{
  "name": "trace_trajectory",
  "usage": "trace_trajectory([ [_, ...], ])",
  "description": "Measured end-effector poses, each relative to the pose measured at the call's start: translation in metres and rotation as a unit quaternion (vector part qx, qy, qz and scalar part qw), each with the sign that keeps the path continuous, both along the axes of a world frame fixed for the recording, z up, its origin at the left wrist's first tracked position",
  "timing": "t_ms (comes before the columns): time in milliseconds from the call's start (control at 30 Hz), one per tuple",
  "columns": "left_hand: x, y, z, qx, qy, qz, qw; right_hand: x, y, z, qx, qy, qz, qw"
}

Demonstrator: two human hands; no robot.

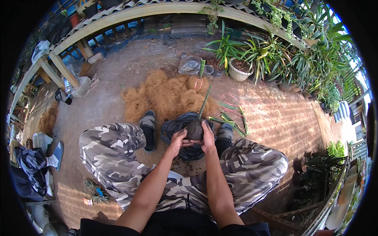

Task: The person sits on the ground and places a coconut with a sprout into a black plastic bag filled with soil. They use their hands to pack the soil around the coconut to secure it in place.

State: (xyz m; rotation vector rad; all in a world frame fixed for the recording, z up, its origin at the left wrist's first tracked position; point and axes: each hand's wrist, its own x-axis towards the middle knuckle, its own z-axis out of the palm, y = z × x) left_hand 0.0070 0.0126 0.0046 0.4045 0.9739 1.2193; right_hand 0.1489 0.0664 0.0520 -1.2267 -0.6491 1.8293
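Between my two hands is a dark ball of soil (195,130) with an upright green leaf cutting (204,102) rising from its top. My left hand (178,142) cups the ball's left side, while my right hand (208,136) cups its right side; the fingers meet beneath it. Under the hands lies a black plastic bag (174,125), crumpled between my feet. Beyond it spreads a heap of brown coconut fibre (161,94). At the heap's right end sits a fibre-wrapped ball (198,83) tied with pink string, a cut leaf piece (202,68) standing in it.
Cut green leaf pieces (227,119) and pink string (260,101) lie on the ground at right. A white pot (239,70) stands near leafy plants. At far left, another person (31,165) sits low, partly visible. A pale wooden bench frame (65,70) crosses the back.
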Motion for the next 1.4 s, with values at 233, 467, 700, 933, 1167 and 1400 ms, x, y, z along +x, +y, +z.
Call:
trace_trajectory([
  [233, -0.008, -0.003, 0.001, 0.007, 0.009, -0.005, 1.000, -0.002, -0.001, 0.000, 0.001, 0.013, 0.011, 1.000],
  [467, -0.008, -0.001, -0.004, 0.011, 0.069, -0.006, 0.998, -0.003, 0.002, -0.002, 0.033, 0.012, 0.042, 0.998],
  [700, -0.006, -0.001, -0.002, 0.008, 0.062, -0.030, 0.998, -0.004, 0.002, -0.003, 0.004, -0.011, -0.005, 1.000],
  [933, -0.002, -0.003, 0.000, 0.024, 0.104, -0.037, 0.994, -0.005, 0.000, -0.004, -0.017, -0.034, -0.013, 0.999],
  [1167, 0.002, -0.002, 0.008, 0.013, 0.135, 0.012, 0.991, -0.013, -0.005, 0.000, 0.035, -0.054, 0.006, 0.998],
  [1400, -0.001, 0.000, 0.013, -0.010, 0.096, 0.028, 0.995, -0.015, -0.008, 0.010, 0.068, -0.073, 0.003, 0.995],
])
